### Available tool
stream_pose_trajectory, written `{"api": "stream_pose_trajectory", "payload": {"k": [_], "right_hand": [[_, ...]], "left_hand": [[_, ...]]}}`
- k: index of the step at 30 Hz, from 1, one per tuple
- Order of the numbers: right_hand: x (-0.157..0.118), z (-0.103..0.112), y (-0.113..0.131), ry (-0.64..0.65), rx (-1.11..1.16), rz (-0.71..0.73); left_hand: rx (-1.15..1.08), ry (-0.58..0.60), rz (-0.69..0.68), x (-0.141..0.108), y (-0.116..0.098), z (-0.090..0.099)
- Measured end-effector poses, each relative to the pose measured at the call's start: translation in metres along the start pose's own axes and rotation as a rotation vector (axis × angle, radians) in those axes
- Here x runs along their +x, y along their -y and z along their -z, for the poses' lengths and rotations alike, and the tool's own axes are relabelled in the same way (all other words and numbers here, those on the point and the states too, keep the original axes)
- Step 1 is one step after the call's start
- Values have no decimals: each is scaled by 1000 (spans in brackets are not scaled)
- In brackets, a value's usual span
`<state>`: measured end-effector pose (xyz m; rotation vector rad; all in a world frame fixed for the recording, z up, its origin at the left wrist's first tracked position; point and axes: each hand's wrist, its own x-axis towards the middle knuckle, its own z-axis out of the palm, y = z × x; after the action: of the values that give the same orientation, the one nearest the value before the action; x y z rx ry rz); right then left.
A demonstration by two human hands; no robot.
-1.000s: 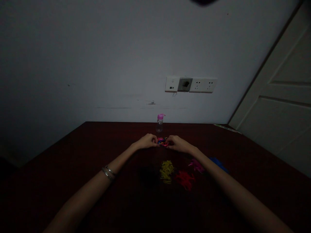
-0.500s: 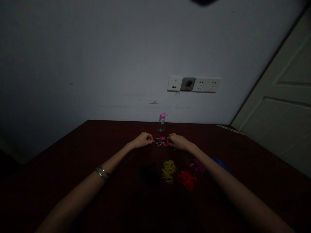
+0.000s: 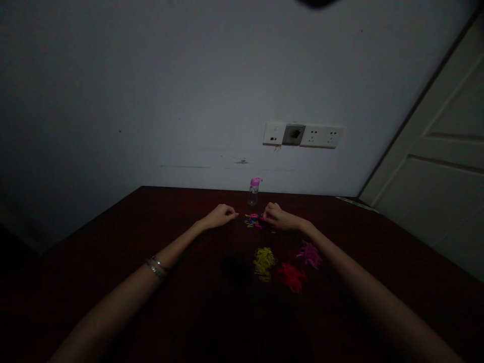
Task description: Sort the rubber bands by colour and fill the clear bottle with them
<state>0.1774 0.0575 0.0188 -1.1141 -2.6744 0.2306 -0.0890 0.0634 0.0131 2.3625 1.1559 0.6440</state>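
Note:
A small pile of mixed coloured bands [image 3: 253, 220] lies between my two hands on the dark table. My left hand [image 3: 221, 216] rests left of the pile, its fingers curled together; whatever they may hold is too small to tell. At the pile's right edge, my right hand [image 3: 276, 216] has its fingers pinched, and their contents cannot be made out. Nearer to me lie a yellow heap [image 3: 263, 264], a red heap [image 3: 291, 277], a magenta heap [image 3: 310, 254] and a black heap [image 3: 236, 267], which is hard to see in the dark.
A clear bottle with a pink cap [image 3: 254, 191] stands behind the mixed pile. The dark red table [image 3: 151, 212] meets a wall with a row of sockets [image 3: 302, 135]. A panelled door [image 3: 434, 171] is at the right.
My right hand has shifted slightly right and away from me. The magenta heap shows more fully, while the blue heap is now mostly behind my right forearm. The view has shifted slightly.

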Motion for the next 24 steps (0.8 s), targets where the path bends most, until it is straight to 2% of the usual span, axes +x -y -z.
{"api": "stream_pose_trajectory", "payload": {"k": [3, 7, 10, 13, 20, 24], "right_hand": [[-5, 7, -1, -56, 262, -38], [-12, 15, -1, -37, 593, -71], [-21, 21, 2, -43, 706, -55], [-28, 22, 4, -77, 807, -106], [-24, 2, 4, -130, 1018, -221], [-19, -7, 2, -135, 1083, -228]], "left_hand": [[-28, 3, -4, 1, -3, -3], [-82, 24, -25, 4, -12, -9], [-110, 45, -41, 5, -21, -15], [-187, 64, -31, 8, -31, -24], [-540, 160, 0, 32, -54, -67], [-604, 143, 36, 41, -60, -79]]}}
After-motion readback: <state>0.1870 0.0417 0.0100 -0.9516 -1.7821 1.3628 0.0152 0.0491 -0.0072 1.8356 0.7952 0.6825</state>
